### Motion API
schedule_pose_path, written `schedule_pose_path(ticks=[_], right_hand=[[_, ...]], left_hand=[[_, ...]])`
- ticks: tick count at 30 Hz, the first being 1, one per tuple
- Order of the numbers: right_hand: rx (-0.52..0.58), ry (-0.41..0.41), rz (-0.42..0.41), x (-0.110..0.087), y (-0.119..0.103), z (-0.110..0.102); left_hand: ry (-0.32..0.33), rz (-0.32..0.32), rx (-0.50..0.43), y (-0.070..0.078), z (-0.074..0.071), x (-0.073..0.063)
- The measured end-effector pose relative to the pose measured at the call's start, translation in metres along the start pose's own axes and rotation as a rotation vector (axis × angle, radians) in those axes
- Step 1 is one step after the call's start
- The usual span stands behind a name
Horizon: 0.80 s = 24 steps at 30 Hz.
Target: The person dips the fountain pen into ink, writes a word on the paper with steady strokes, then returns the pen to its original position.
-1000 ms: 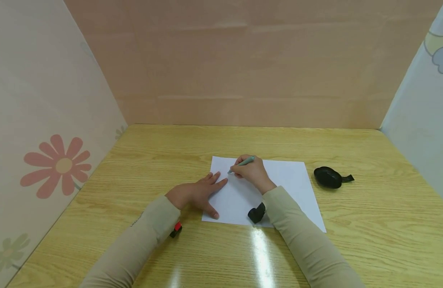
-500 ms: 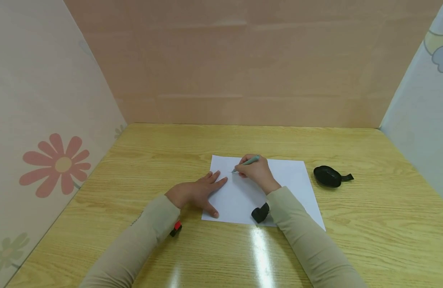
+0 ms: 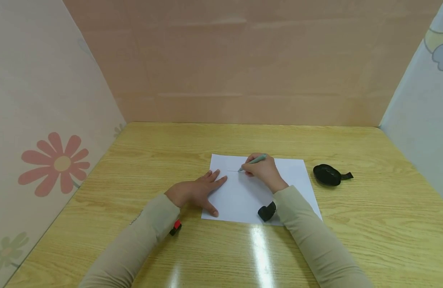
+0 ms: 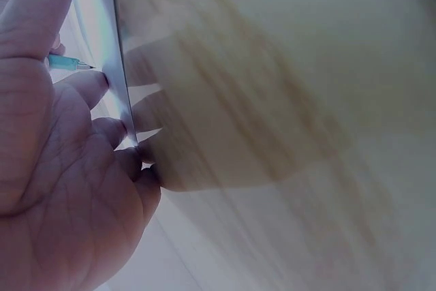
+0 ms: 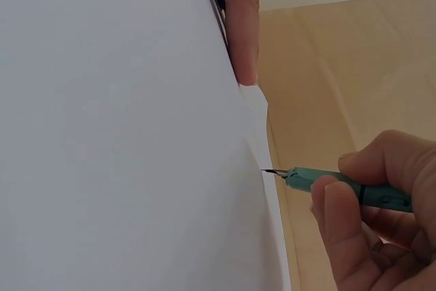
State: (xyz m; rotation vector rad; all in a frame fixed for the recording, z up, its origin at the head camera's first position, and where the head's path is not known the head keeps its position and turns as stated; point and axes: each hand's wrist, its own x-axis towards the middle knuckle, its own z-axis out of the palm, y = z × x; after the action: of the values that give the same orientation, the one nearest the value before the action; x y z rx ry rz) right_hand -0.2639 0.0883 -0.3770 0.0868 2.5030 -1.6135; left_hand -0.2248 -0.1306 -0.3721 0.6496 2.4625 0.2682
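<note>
A sheet of white paper [image 3: 237, 202] lies on the wooden table. My left hand [image 3: 199, 193] rests on its left part, fingers spread and straight, thumb near the lower left corner. Between thumb and fingers my right hand [image 3: 266, 171] pinches a teal fountain pen [image 3: 258, 159], tilted with its tip down at the paper. A thin dark line [image 3: 232, 171] runs sideways from near the left fingers to the tip. The right wrist view shows the pen's metal nib [image 5: 276, 172] right at the sheet. In the left wrist view the pen [image 4: 65, 63] shows beyond my fingers.
A black oval object [image 3: 327, 175] with a short flat tail lies right of the paper. A black wrist device [image 3: 267, 211] sits by the right cuff, a red and black one [image 3: 176, 227] by the left. A brown wall [image 3: 243, 72] stands behind the table [image 3: 163, 148].
My right hand has slid to the right with the fountain pen, and the dark line behind the nib has grown longer. The left hand has stayed on the paper.
</note>
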Motion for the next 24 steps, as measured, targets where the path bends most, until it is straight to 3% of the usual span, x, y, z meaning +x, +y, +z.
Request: schedule_pose_path(ticks=[9,24], right_hand=[[-0.048,0.009,-0.02,-0.001,0.003,-0.009],[-0.091,0.008,0.021,-0.002,0.009,-0.03]], left_hand=[[-0.005,-0.006,-0.004,-0.001,0.001,0.0],[0.001,0.008,-0.004,-0.002,0.002,-0.001]])
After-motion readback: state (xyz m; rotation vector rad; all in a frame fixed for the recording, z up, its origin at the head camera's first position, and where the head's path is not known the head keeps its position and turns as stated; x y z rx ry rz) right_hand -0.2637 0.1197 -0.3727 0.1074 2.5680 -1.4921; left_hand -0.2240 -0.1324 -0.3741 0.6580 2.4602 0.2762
